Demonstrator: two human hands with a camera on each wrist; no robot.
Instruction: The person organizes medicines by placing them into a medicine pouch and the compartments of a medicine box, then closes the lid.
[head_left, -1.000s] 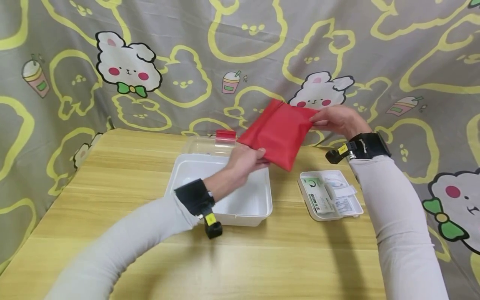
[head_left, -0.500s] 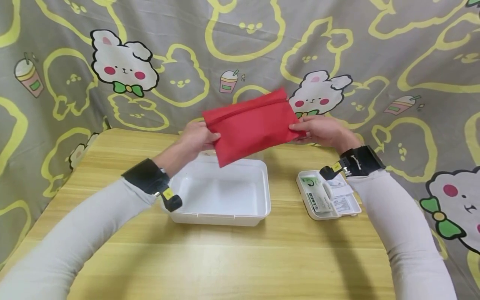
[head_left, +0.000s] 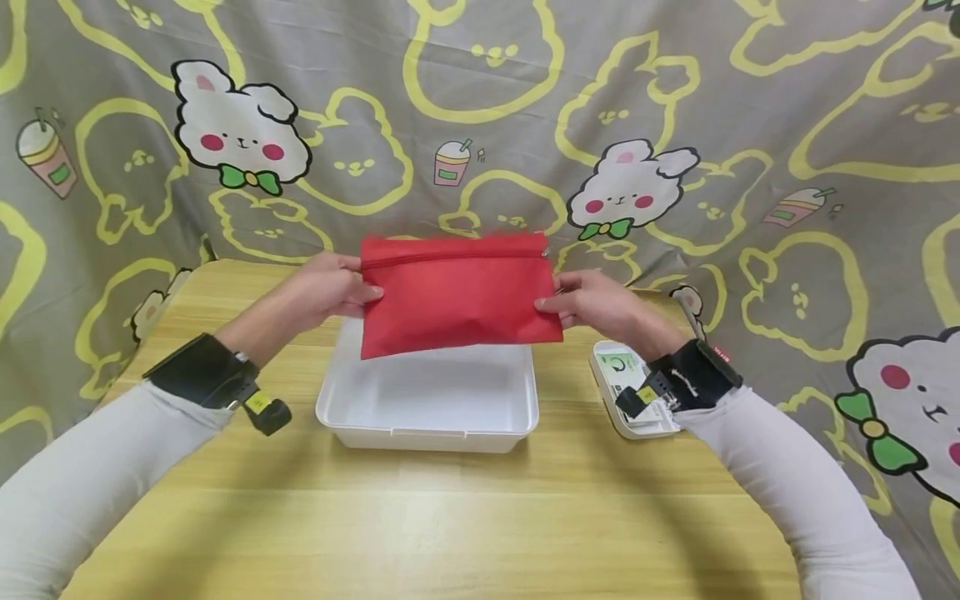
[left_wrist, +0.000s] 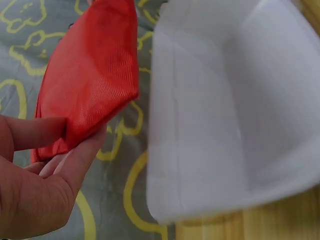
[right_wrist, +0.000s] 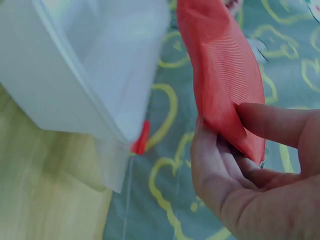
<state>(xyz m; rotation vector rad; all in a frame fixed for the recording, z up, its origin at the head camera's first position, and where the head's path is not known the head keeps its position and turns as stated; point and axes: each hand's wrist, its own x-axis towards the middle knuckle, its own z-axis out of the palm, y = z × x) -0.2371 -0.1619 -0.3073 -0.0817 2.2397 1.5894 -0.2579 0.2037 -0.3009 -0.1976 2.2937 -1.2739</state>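
A red zippered pouch (head_left: 461, 300) is held up level above the back part of a white plastic box (head_left: 435, 396). My left hand (head_left: 326, 292) pinches its left end, thumb on the near face and fingers behind. On the opposite end, my right hand (head_left: 592, 304) pinches the pouch the same way, near the zipper pull. The pouch bulges slightly in both wrist views, so something seems to be inside; what it is stays hidden. The box stands open, and its visible floor is bare white. The pouch covers the box's back rim in the head view.
A small white case (head_left: 633, 425) with packets and a green-white box (head_left: 618, 367) in it lies to the right, partly behind my right wrist. A red latch (right_wrist: 141, 137) shows behind the white box. A patterned cloth (head_left: 495, 100) hangs along the wooden table's (head_left: 450, 533) back edge.
The pouch has turned from a steep tilt to nearly level and come lower over the box. My left hand has shifted from its lower edge to its left end.
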